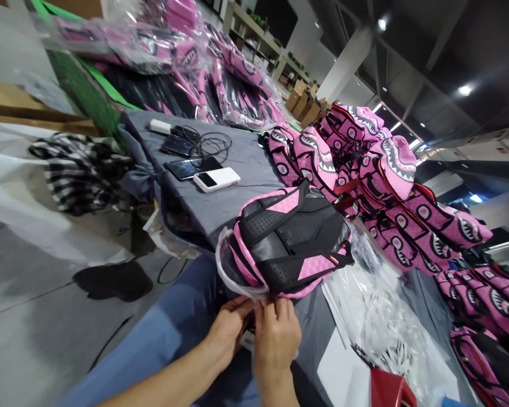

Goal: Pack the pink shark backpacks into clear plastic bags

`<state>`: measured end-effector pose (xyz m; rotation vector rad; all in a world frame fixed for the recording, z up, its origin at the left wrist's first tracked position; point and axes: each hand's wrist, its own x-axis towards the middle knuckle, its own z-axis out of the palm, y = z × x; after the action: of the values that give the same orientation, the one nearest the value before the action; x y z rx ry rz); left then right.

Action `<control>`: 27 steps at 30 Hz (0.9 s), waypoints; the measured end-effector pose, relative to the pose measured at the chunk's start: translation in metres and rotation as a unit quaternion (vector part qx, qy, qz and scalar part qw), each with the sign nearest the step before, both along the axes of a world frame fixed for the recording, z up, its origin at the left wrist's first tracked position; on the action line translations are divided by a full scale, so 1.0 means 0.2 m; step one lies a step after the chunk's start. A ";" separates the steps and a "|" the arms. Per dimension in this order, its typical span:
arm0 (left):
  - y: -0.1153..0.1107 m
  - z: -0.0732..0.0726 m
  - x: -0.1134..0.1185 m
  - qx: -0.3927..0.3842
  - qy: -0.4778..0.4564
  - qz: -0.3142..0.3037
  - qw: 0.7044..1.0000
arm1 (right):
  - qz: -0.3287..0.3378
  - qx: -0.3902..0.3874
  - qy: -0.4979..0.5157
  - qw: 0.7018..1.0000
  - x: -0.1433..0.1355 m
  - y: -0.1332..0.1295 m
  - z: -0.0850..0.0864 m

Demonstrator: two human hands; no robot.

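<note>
On the far left, a black and white checked cloth [76, 172] hangs in a bunch. Next comes the tabletop [254, 155], where I see a dark phone [186, 168] and a white power bank [223, 179] with a thin black cord [220, 150] near them.

Then comes the clear plastic [221, 265], which curls round the left end of a pink and black backpack [299, 229]. The backpack lies at the near edge of the tabletop, close to the person's leg [182, 322], with its straps up. Its long way goes from low on the left to a bit higher on the right.

The left hand [229, 333] comes in slantwise from below. Its fingers are bent and close together, and they pinch the clear plastic at the near side of the backpack. The right hand [277, 333] is just beside it and points almost straight ahead. Its fingers are curled in on the plastic too, with hardly any gap, but I can't see all the tips. The backpack is just past both hands, more to the right, so the right hand is nearer to most of it.

On the right, crinkly clear bags [385, 316] lie below a big pile of pink shark bags [396, 164].
</note>
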<state>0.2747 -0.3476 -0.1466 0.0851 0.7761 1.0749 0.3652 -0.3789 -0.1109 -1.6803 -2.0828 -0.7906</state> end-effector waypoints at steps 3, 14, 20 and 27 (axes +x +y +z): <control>-0.01 -0.01 -0.01 0.005 0.000 -0.002 1.000 | 0.005 -0.027 0.004 1.000 0.02 -0.04 -0.03; 0.00 0.05 0.00 0.083 0.067 0.003 0.994 | 0.052 -0.030 0.126 0.990 0.04 -0.10 -0.01; 0.01 -0.01 0.07 0.091 0.148 0.058 0.983 | 0.041 0.062 0.181 0.981 0.07 -0.07 -0.06; 0.00 0.01 0.04 0.076 0.193 0.065 0.976 | -0.013 0.107 0.154 0.982 0.04 0.04 -0.10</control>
<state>0.2833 -0.3484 -0.1450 0.3869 1.0573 1.2600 0.3740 -0.3699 -0.1306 -1.6014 -1.7076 -0.6850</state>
